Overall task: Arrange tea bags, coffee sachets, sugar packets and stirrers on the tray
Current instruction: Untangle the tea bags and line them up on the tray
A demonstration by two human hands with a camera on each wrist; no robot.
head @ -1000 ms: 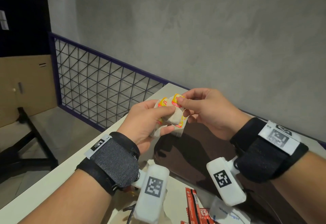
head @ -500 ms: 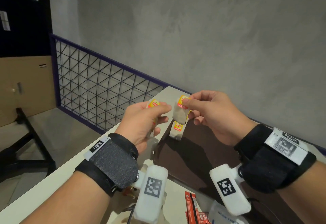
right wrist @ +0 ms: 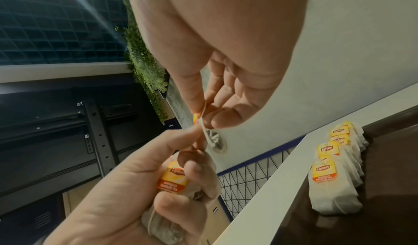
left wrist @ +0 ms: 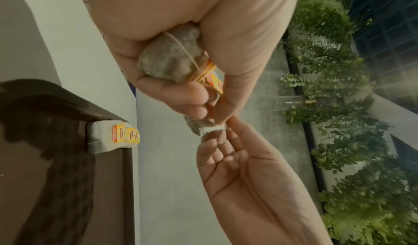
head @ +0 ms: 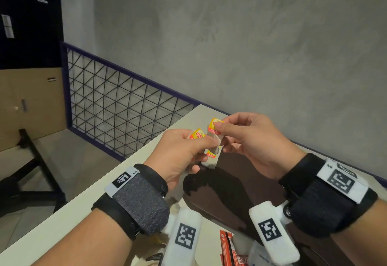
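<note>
Grey wall behind; wrist views alone show tea bags (right wrist: pixel 334 182) on tray (right wrist: pixel 389 195); both hands' fingers pinching bags.

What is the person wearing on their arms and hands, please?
Bare forearms, no sleeves or gloves. The left hand has a black-and-grey wrist strap, the right hand a black wrist strap. Both carry white square-code tags and white coded camera pods beneath.

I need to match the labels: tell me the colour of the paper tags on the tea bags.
Yellow and orange-red tags, clearest in the right wrist view.
</note>
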